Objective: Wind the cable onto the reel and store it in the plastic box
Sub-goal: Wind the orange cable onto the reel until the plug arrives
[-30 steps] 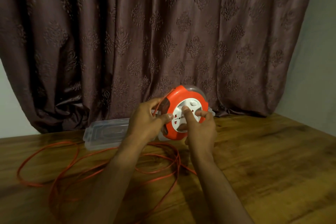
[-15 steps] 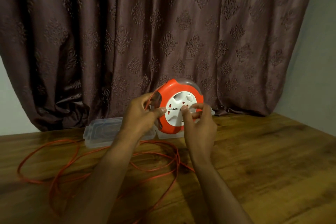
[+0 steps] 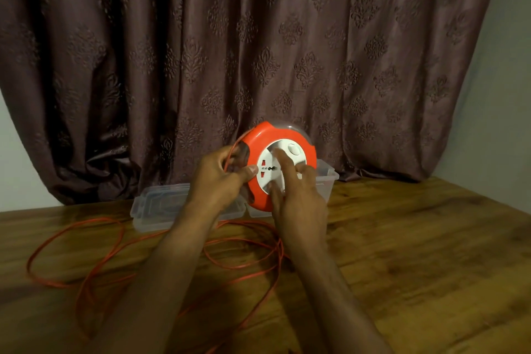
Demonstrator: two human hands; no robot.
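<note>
Left hand (image 3: 221, 178) curled, thumb extended right; right hand (image 3: 298, 195) raised, fingers spread, extended.

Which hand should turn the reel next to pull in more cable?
Probably the right hand: its fingers already lie on the reel's white middle, ready to spin it. The left hand grips the reel's edge where the cable enters, so it steadies.

The reel (image 3: 283, 165) is held above the tabletop (image 3: 416, 253), between the left hand (image 3: 221, 181) and the right hand (image 3: 298, 198). Behind it sits the plastic box (image 3: 326, 181), its lid (image 3: 161, 207) to the left. The cable (image 3: 86, 250) loops across the tabletop in front, mostly leftward. A curtain (image 3: 258, 52) hangs behind everything.
</note>
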